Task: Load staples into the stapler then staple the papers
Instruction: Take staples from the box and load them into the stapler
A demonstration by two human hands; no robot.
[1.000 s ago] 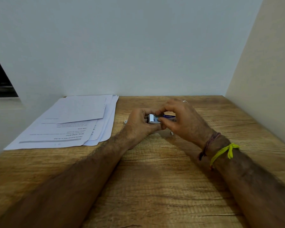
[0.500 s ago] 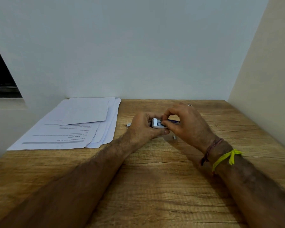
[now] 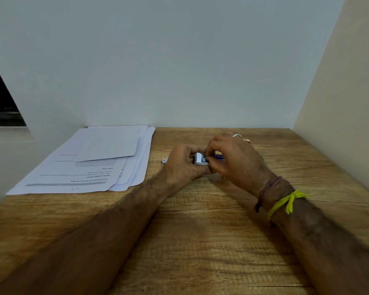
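Both forearms reach forward; left hand (image 3: 182, 163) and right hand (image 3: 235, 160) meet, fingers curled.

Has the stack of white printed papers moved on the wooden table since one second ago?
No. The stack of white printed papers lies at the same far-left spot against the wall on the wooden table; only the camera shifted slightly.

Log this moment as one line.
left hand grips stapler | right hand pinches its front | papers untouched on table
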